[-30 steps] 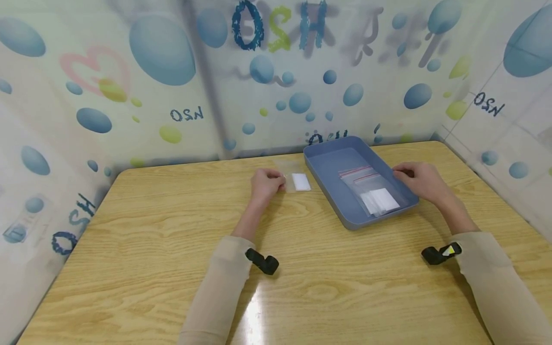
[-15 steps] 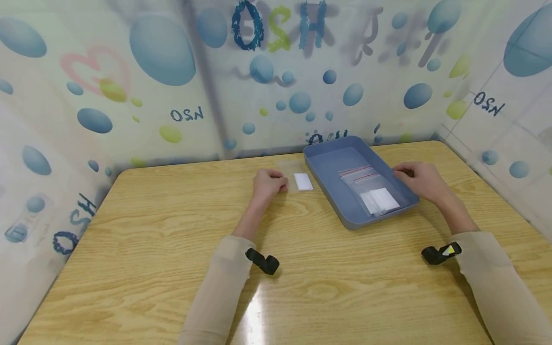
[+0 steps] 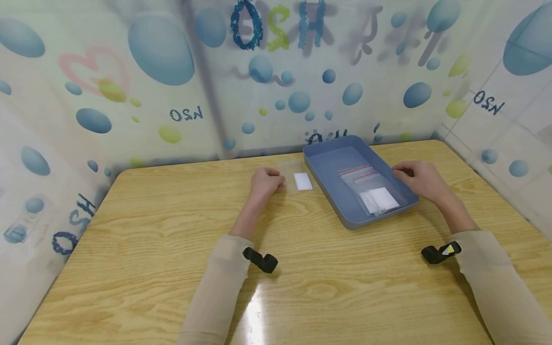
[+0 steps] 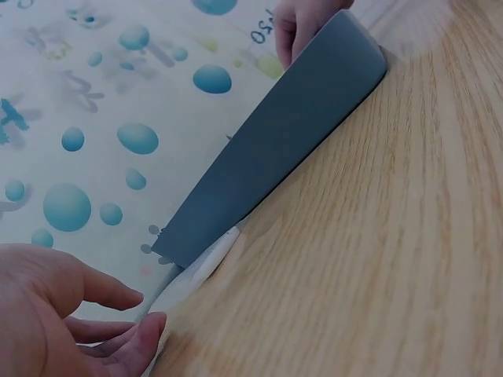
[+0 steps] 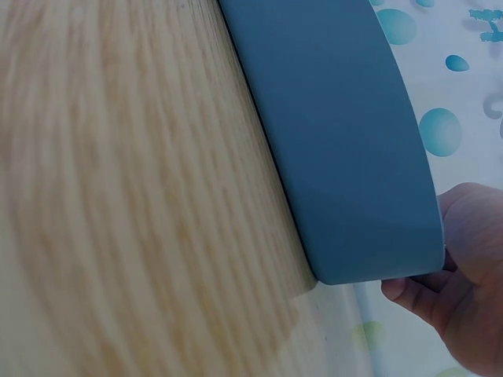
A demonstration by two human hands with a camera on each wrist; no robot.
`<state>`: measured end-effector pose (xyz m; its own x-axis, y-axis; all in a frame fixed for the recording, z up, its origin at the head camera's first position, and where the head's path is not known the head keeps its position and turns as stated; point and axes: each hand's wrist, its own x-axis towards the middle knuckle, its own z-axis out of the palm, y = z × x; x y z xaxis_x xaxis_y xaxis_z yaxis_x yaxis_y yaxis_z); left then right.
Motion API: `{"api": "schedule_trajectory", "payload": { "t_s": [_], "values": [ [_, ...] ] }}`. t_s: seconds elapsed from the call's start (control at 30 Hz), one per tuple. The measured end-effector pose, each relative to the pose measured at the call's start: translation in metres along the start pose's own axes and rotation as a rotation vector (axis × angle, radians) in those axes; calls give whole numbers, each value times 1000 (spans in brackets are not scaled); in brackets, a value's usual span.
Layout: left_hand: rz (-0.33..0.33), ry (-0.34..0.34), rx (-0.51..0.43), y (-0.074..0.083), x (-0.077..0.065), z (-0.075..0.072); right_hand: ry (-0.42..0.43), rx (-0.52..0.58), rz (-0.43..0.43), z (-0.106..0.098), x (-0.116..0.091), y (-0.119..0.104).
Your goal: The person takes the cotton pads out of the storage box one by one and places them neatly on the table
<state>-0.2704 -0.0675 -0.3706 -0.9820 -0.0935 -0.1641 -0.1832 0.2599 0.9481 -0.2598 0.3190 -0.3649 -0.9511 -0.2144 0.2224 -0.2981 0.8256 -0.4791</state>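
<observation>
My left hand is at the left edge of a clear plastic bag with a white card inside, lying flat on the table just left of the tray. In the left wrist view, a gap shows between thumb and index finger, the fingertips right by the bag's edge. My right hand pinches the right rim of a shallow blue-grey tray. In the right wrist view its fingers curl at the tray's edge. Several red-striped zip bags with white cards lie overlapped in the tray.
The wood-grain table ends against a wall covering with blue dots and lettering behind the tray. A similar patterned wall stands on each side. Black wrist cameras sit on both sleeves.
The bag with the white card slid slightly right towards the tray, along with my left hand. Since then my left hand has drawn back a little left. My right hand and the tray stayed put.
</observation>
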Motion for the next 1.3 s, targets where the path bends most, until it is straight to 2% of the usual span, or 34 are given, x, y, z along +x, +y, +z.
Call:
{"api": "schedule_trajectory", "payload": {
  "t_s": [0.37,0.77,1.3],
  "values": [
    [12,17,-6,3,0,-3,1,1,-4,0,0,1],
    [38,1,-32,13,-4,2,-5,-3,3,-1,0,0],
    [132,-41,-24,30,-18,15,-15,1,14,-1,-1,-1]
  ]
}}
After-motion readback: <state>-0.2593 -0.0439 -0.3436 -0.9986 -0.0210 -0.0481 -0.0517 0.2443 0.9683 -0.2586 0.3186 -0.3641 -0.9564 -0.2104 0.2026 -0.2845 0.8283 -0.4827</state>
